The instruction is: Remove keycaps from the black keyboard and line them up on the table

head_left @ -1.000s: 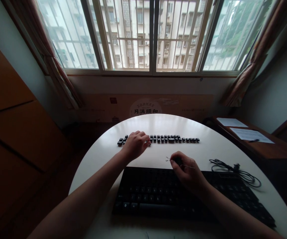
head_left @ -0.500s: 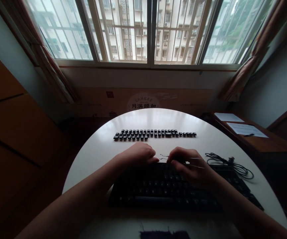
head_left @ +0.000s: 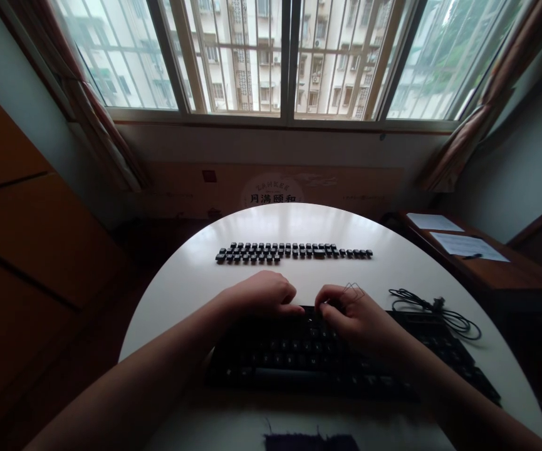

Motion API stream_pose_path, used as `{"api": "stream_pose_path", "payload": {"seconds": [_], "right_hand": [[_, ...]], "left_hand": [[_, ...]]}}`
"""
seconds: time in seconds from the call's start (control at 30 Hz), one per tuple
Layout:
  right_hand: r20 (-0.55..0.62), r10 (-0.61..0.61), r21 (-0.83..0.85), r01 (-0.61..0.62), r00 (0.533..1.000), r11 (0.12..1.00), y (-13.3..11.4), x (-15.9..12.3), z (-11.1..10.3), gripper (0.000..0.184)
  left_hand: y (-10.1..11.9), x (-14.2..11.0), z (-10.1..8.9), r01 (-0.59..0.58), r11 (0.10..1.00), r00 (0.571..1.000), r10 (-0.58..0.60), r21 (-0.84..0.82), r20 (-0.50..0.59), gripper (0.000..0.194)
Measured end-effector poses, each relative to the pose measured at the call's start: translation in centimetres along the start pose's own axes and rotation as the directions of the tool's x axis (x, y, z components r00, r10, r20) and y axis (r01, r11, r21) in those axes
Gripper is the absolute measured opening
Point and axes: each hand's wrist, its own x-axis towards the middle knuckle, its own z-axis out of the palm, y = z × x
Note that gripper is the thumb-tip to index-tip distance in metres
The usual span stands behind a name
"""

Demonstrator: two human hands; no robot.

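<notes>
A black keyboard point(head_left: 294, 361) lies on the white round table, with keys showing in its middle and lower rows. At its far left side, my left hand point(head_left: 265, 292) is closed and rests at the top edge, thumb along it; its other fingertips are hidden. My right hand point(head_left: 346, 307) is pinched over the upper right-middle of the keyboard. From it rise the thin bent wires of a wire keycap puller point(head_left: 354, 290); its other end is hidden by my fingers. Beyond my hands, loose black keycaps point(head_left: 252, 252) stand in rows.
A coiled black cable point(head_left: 453, 319) lies at the keyboard's right. A dark frayed cloth point(head_left: 311, 442) is at the near edge of the table point(head_left: 167, 300). Papers point(head_left: 468, 245) and a pen lie on a brown desk at right. The window is ahead.
The wire puller has turned in my right hand: its hooked ends no longer stick out leftward, and square wire loops now show above the hand. My left hand stays put.
</notes>
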Motion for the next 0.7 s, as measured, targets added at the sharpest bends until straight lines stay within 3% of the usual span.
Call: {"api": "stream_pose_path", "payload": {"seconds": [0.3,0.53,0.7], "right_hand": [[-0.016,-0.072,-0.148,0.069,0.997,0.987,-0.9,-0.2,-0.3,0.017],[0.042,-0.039,-0.054,0.042,0.998,0.998,-1.5,-0.8,-0.5,0.016],[0.087,0.070,0.126,-0.081,0.994,0.989,-0.5,-0.6,0.3,0.014]], "left_hand": [[0.4,-0.3,-0.6,0.001,0.999,1.000,0.001,-0.036,0.031,0.035],[0.8,-0.5,-1.3,0.063,0.995,0.994,-0.055,-0.083,0.099,0.037],[0.8,-0.4,-1.3,0.097,0.991,0.987,-0.084,-0.095,0.135,0.041]]}}
